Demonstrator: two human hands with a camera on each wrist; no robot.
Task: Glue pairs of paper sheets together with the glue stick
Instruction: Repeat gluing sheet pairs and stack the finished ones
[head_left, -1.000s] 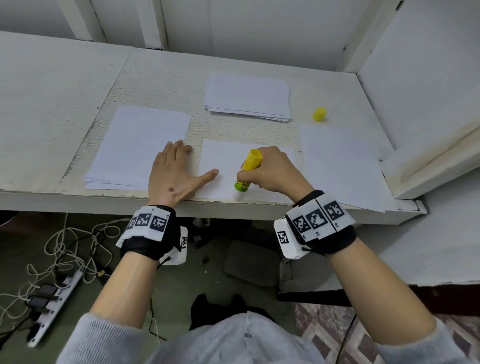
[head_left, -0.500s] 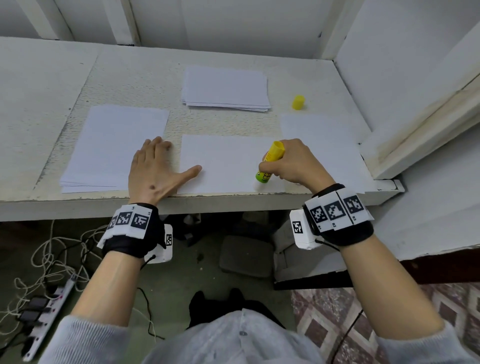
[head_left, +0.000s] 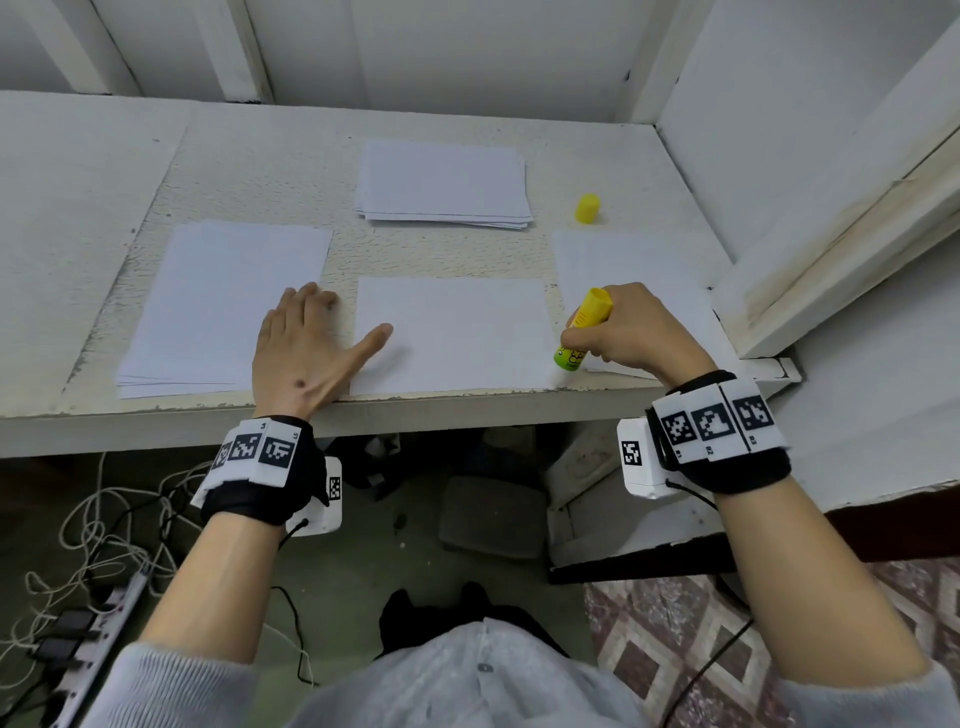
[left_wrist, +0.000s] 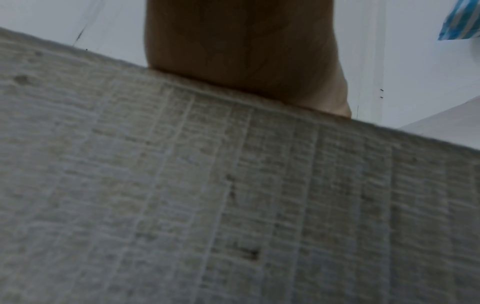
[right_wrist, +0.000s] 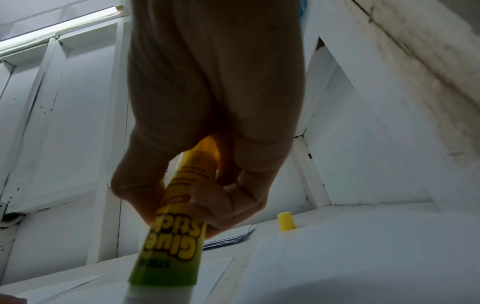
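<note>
Head view: glue stick (head_left: 581, 332) between right fingers (head_left: 587, 347)

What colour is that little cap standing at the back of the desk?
Yellow. The cap shows best in the head view, standing beyond the right-hand sheet.

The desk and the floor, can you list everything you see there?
Desk: one, white, along the wall.
Paper stacks: two, white; one at the back middle, one at the left.
Middle sheet: one, white, at the front edge.
Right sheet: one, white, under the right hand.
Glue stick: one, yellow and green, tip down at the middle sheet's right edge.
Cap: one, yellow, standing behind the right sheet.
Power strip and cables: floor, left.
Wrist bands: two, black and white.
Left hand: flat, thumb on the middle sheet.
Right hand: grips the glue stick.
</note>
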